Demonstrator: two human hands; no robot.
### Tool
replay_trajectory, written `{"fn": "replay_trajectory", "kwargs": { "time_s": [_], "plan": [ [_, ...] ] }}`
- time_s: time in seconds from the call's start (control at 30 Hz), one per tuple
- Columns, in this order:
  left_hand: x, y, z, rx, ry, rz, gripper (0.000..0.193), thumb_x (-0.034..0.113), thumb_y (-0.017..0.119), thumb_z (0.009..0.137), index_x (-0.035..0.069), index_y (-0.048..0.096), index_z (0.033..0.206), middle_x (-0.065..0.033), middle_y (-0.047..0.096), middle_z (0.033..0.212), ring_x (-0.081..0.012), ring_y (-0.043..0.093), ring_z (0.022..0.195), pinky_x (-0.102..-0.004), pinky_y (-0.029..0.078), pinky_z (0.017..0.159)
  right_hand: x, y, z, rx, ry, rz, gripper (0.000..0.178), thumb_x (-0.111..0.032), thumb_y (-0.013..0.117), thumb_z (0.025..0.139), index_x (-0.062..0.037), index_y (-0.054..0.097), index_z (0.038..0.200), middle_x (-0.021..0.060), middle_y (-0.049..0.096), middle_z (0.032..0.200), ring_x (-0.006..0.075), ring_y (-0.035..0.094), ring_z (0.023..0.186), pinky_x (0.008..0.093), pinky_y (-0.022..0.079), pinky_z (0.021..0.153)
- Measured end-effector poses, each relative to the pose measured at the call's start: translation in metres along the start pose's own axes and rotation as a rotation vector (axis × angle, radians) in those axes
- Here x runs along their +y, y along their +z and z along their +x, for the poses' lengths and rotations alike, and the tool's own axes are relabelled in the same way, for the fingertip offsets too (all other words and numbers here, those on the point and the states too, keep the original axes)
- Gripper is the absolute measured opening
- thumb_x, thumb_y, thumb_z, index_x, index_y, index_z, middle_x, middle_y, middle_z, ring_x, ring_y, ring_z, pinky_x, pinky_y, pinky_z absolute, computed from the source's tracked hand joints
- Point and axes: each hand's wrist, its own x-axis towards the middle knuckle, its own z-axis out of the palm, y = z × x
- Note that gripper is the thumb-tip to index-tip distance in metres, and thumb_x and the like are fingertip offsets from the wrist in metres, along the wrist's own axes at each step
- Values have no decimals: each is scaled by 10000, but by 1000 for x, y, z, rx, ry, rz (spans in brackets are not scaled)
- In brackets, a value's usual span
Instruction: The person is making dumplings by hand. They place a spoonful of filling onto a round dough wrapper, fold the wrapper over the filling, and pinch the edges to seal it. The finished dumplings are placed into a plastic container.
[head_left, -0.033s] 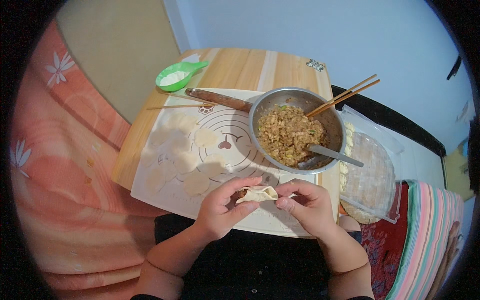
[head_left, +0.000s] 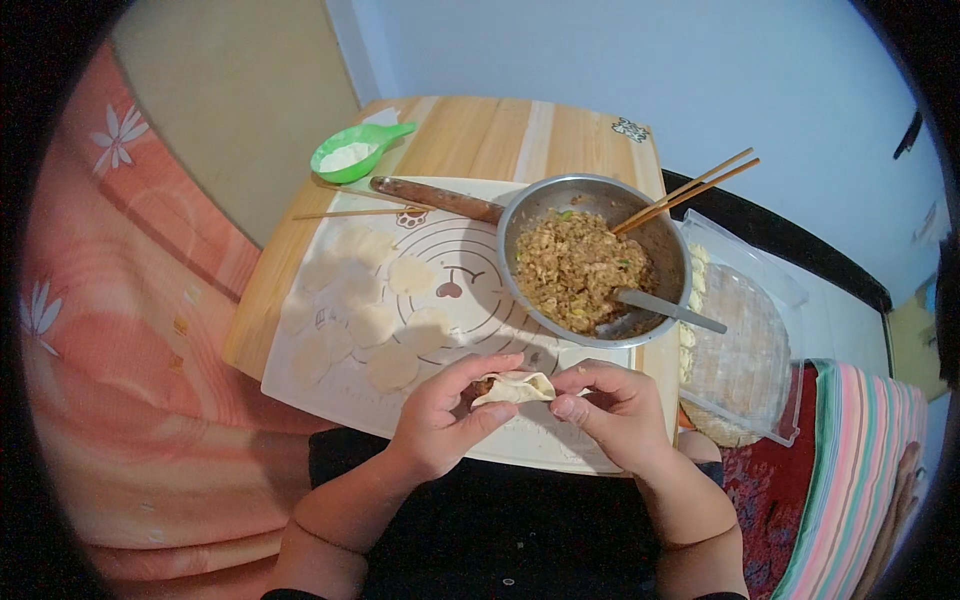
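A partly folded dumpling (head_left: 520, 388) is held between my two hands over the near edge of a white printed pastry mat (head_left: 470, 350). Brown filling shows at its left end. My left hand (head_left: 450, 412) grips that end between thumb and fingers. At the right end, my right hand (head_left: 612, 408) pinches the dough edge between thumb and forefinger. Several round dough wrappers (head_left: 370, 322) lie on the mat to the left. Beyond my right hand stands a metal bowl (head_left: 676, 215) of minced filling (head_left: 575, 262), with a metal-handled utensil (head_left: 668, 310) and chopsticks (head_left: 690, 190) in it.
A rolling pin (head_left: 435, 196) lies against the bowl's left side. Left of it are thin sticks (head_left: 350, 213) and a green scoop (head_left: 345, 170) of white powder. A clear tray (head_left: 770, 420) with a row of dumplings (head_left: 690, 340) stands right of the wooden table (head_left: 480, 130).
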Motion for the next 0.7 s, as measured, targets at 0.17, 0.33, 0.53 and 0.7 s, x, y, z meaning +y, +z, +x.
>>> {"fn": "replay_trajectory", "kwargs": {
  "time_s": [0.17, 0.33, 0.53, 0.7],
  "plan": [
    [-3, 0, 0, -11, -1, 51, 424, 33, 591, 881, 4, 467, 1286, -102, 545, 1223, -149, 540, 1078, -278, 429, 922, 3, 1, 0, 30, -44, -86, 145, -120, 677, 844, -21, 673, 950, 43, 643, 831, 92, 577, 723, 231, 460, 631],
    [-5, 1, -1, -38, -2, 50, 429, 39, 596, 880, 7, 468, 1288, -103, 549, 1223, -145, 545, 1072, -274, 435, 915, -2, 1, -2, 45, -253, -448, 149, -96, 647, 849, -23, 662, 978, 99, 633, 796, 173, 599, 680, 272, 479, 624],
    [-5, 0, 0, -51, 9, 46, 424, 28, 587, 884, -4, 463, 1288, -100, 544, 1234, -138, 534, 1090, -270, 427, 927, -4, -6, 3, 69, -356, -491, 188, -89, 666, 821, -23, 671, 997, 130, 659, 880, 244, 635, 780, 306, 508, 681],
    [-3, 3, 1, -69, -5, 64, 424, 8, 578, 885, -14, 457, 1291, -101, 551, 1224, -133, 528, 1100, -266, 424, 932, -9, -5, 1, 7, -346, -459, 163, -91, 705, 784, -25, 694, 933, 139, 661, 887, 257, 639, 808, 317, 518, 702]
  ]
}}
